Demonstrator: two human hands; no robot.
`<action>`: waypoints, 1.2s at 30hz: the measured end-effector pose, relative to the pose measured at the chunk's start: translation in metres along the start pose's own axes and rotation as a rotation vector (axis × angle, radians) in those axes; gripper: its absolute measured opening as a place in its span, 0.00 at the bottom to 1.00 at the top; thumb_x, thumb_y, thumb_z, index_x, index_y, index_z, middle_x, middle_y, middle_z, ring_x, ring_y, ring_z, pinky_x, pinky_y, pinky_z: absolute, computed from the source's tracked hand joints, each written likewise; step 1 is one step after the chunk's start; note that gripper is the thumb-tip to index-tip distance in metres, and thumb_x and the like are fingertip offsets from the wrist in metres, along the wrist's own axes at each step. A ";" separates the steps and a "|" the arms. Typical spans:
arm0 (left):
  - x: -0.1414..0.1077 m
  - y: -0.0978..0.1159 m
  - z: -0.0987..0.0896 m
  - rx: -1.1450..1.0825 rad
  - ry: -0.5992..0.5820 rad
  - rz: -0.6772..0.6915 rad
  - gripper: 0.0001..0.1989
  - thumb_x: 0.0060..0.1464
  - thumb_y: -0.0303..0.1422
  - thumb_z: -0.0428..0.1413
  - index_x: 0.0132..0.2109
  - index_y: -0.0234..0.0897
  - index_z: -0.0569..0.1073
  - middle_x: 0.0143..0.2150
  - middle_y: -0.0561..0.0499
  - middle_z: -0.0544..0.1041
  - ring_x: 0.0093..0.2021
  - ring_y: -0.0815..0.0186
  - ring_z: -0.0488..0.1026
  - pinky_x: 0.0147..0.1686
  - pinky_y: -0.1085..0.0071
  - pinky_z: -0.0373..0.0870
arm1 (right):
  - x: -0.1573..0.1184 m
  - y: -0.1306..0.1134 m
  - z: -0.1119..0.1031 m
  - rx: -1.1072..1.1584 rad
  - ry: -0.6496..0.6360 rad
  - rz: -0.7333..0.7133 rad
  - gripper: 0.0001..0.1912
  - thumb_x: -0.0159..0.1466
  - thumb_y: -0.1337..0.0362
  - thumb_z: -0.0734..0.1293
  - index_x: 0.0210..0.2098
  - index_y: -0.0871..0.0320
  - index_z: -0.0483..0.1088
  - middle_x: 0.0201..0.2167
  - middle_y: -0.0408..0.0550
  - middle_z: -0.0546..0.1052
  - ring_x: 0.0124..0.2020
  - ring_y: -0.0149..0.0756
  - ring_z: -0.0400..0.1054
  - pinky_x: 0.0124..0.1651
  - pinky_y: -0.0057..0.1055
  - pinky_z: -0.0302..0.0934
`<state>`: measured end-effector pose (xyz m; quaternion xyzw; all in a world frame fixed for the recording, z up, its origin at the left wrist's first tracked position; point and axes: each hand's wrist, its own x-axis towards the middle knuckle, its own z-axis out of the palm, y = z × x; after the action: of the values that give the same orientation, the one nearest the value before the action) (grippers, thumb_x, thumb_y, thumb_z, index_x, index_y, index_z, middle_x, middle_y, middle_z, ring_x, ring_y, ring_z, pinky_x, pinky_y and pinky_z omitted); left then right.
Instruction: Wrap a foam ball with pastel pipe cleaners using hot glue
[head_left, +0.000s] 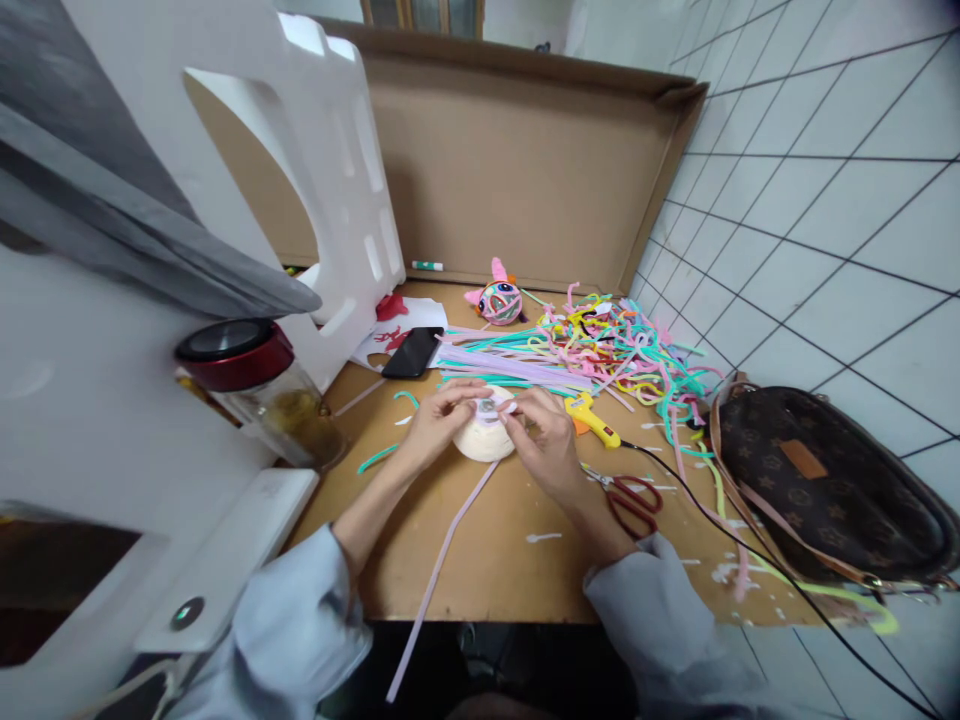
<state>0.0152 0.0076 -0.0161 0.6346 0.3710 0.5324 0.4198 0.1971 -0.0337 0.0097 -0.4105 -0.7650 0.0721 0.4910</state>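
Observation:
A rounded cream-white piece sits near the middle of the table, with a small lilac and grey patch on its top. My left hand pinches at the left side of that patch, fingers pressed together. From the right, my right hand pinches at the patch's other side. What lies between the fingertips is too small to make out. A long lilac pipe cleaner runs from the white piece over the table's front edge. A yellow glue gun lies just right of my right hand, and red-handled scissors lie beside my right forearm.
Behind my hands lie lilac and teal pipe cleaners, a tangled colourful heap, a pink-eared ball figure and a black phone. A glass jar stands left; a brown bag and the glue gun's cord are right.

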 end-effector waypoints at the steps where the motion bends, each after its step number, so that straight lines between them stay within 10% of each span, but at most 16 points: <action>1: 0.000 0.000 0.000 0.006 -0.003 0.004 0.13 0.50 0.35 0.58 0.41 0.40 0.84 0.51 0.43 0.79 0.55 0.54 0.72 0.58 0.58 0.65 | 0.000 0.001 0.000 0.006 -0.003 0.011 0.08 0.67 0.65 0.63 0.34 0.56 0.74 0.31 0.46 0.75 0.37 0.38 0.68 0.43 0.36 0.56; 24: -0.002 0.005 0.000 0.008 0.000 -0.017 0.13 0.49 0.35 0.58 0.41 0.39 0.83 0.51 0.44 0.79 0.56 0.53 0.71 0.57 0.59 0.65 | 0.001 0.004 -0.003 -0.009 -0.154 -0.051 0.09 0.66 0.65 0.62 0.30 0.56 0.71 0.31 0.46 0.74 0.37 0.37 0.67 0.42 0.35 0.57; 36: -0.004 0.007 0.004 -0.167 -0.035 -0.096 0.12 0.50 0.40 0.59 0.36 0.38 0.66 0.53 0.44 0.76 0.46 0.62 0.74 0.43 0.69 0.68 | 0.000 0.005 -0.001 0.016 -0.141 -0.053 0.10 0.67 0.65 0.62 0.30 0.56 0.71 0.30 0.47 0.73 0.36 0.36 0.66 0.40 0.34 0.59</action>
<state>0.0187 0.0011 -0.0110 0.5883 0.3479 0.5296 0.5024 0.2009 -0.0311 0.0080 -0.3803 -0.8077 0.0940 0.4408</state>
